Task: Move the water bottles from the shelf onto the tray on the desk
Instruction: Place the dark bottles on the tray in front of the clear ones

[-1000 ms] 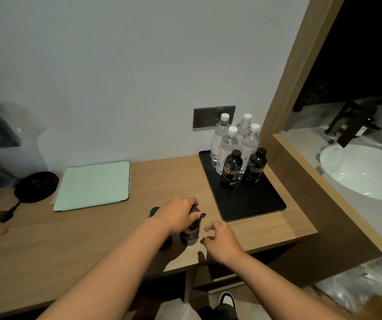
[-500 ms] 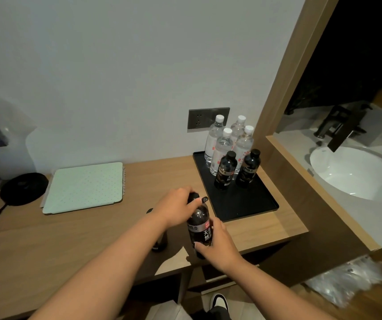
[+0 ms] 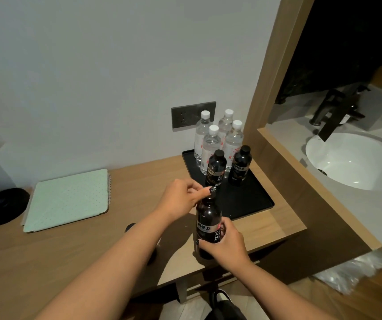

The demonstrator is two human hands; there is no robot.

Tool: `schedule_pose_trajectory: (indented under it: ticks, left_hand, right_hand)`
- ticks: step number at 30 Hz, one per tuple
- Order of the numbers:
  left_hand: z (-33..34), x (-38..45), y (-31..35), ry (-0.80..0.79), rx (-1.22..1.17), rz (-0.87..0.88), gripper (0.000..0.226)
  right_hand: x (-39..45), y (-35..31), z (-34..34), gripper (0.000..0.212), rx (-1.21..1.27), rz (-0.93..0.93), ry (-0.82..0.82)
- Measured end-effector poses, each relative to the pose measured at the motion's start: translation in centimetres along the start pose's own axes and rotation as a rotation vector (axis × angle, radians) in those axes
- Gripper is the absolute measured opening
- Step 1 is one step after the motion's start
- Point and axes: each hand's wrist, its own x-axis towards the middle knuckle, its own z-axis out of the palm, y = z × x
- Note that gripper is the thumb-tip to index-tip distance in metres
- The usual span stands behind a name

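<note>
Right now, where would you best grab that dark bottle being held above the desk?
Around its labelled middle, from the near right side, as the right hand does. The dark bottle stands upright and round, and the left hand pinches only its narrow cap.

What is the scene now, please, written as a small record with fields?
held item: dark PH8.0 bottle, upright, above the desk's front part
right hand: wrapped around its lower body
left hand: fingertips at its cap
tray: black, at the desk's right end
on tray: four clear water bottles with white caps at the back; two dark bottles in front of them
tray's near half: bare
desk: wooden, also bearing a pale green notebook
</note>
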Motion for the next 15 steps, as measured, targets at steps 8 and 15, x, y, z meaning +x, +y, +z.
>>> schedule_pose_trajectory:
  ticks: [8, 15]
  left_hand:
    - [2.9, 5.9, 1.4, 0.030, -0.069, 0.019, 0.020]
    - [5.2, 9.9, 2.1, 0.096, -0.035, -0.011, 0.020]
  right_hand:
    - [6.3, -0.1, -4.2, 0.057, 0.037, -0.014, 0.031]
    - [12.4, 1.5, -6.8, 0.056, -0.018, -0.037, -0.068]
